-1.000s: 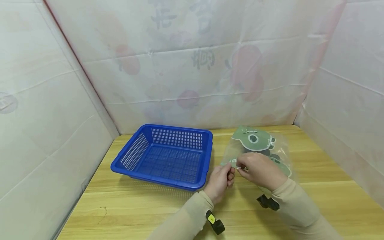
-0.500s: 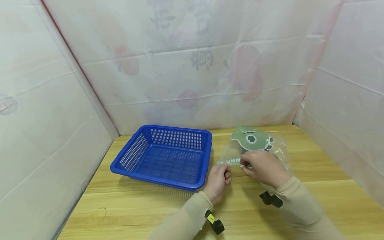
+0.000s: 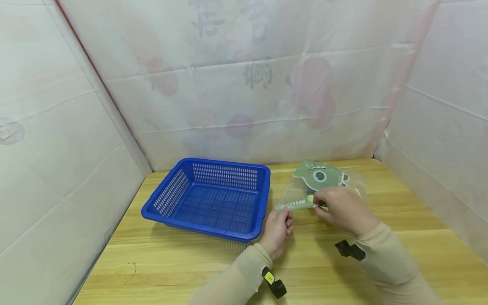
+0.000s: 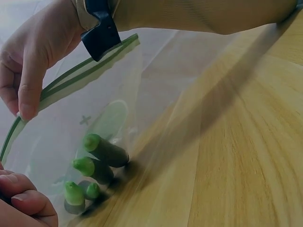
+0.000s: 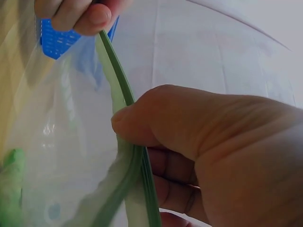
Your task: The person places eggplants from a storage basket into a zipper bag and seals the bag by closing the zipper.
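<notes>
A clear zip bag with green cartoon prints and a green zip strip lies at the right of the table. My left hand pinches one end of the strip. Further right along it, my right hand pinches the zip between thumb and fingers. In the right wrist view, the two zip strips lie together between the hands and part beyond my right thumb. Inside the bag, in the left wrist view, are several dark cylinders with bright green tapered tops; their kind is unclear.
A blue perforated plastic basket stands left of the bag on the wooden table. Light printed cloth walls off the back and both sides. Black camera straps sit on the wrists.
My right hand has slid rightward along the zip strip, away from my left hand, showing more green strip with lettering between them. The left hand stays nearly in place; the basket has not moved.
</notes>
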Demonstrator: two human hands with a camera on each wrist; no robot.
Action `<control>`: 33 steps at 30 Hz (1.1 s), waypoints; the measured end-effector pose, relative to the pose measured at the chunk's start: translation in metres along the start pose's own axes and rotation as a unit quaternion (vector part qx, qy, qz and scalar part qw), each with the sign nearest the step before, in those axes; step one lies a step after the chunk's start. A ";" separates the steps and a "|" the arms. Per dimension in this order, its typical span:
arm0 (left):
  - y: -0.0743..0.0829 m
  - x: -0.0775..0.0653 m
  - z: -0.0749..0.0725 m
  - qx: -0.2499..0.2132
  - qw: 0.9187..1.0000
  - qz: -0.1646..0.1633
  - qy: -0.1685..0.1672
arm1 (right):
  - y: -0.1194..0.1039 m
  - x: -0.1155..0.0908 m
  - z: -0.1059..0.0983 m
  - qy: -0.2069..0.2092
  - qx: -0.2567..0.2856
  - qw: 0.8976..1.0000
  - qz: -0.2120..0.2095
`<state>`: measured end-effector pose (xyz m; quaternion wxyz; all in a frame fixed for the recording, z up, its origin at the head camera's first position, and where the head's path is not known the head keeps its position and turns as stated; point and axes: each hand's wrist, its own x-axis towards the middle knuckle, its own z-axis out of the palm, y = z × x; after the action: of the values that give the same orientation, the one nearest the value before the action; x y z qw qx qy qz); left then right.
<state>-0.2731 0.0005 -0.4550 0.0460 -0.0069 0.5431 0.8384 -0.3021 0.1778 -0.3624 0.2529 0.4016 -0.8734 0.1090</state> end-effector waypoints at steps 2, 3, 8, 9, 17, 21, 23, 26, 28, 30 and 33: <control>-0.001 0.000 0.000 0.002 1.000 -0.001 0.000 | 0.002 0.000 -0.001 0.008 -0.005 1.000 0.000; -0.001 0.001 0.000 0.002 1.000 -0.002 0.000 | 0.003 0.000 -0.001 0.011 -0.006 1.000 0.001; -0.003 0.001 0.000 -0.001 1.000 -0.001 0.000 | 0.007 0.000 -0.003 0.029 -0.020 0.999 0.005; -0.003 0.000 0.000 -0.001 1.000 -0.001 0.000 | 0.007 0.000 -0.003 0.033 -0.021 0.999 0.006; -0.004 0.000 -0.002 0.006 1.000 -0.004 -0.011 | 0.009 0.002 -0.008 0.066 -0.053 0.996 0.014; -0.004 0.000 -0.001 0.004 1.000 -0.005 -0.008 | 0.011 0.001 -0.010 0.079 -0.064 0.995 0.013; -0.004 0.000 -0.001 0.002 1.000 -0.005 -0.005 | 0.013 0.001 -0.011 0.086 -0.065 0.994 0.010; -0.005 0.001 -0.001 -0.005 1.000 -0.005 -0.002 | 0.015 0.000 -0.012 0.090 -0.064 0.994 0.013; -0.005 0.001 -0.001 -0.009 1.000 -0.005 0.002 | 0.017 -0.001 -0.014 0.093 -0.061 0.994 0.022; -0.005 0.002 -0.001 -0.015 1.000 -0.005 0.009 | 0.018 -0.002 -0.015 0.095 -0.060 0.993 0.030; -0.006 0.002 -0.001 -0.017 1.000 -0.005 0.019 | 0.020 -0.004 -0.018 0.098 -0.060 0.993 0.040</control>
<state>-0.2745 0.0027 -0.4610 0.0396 -0.0262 0.5292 0.8471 -0.3092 0.2007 -0.3490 0.3564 0.3376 -0.8649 0.1051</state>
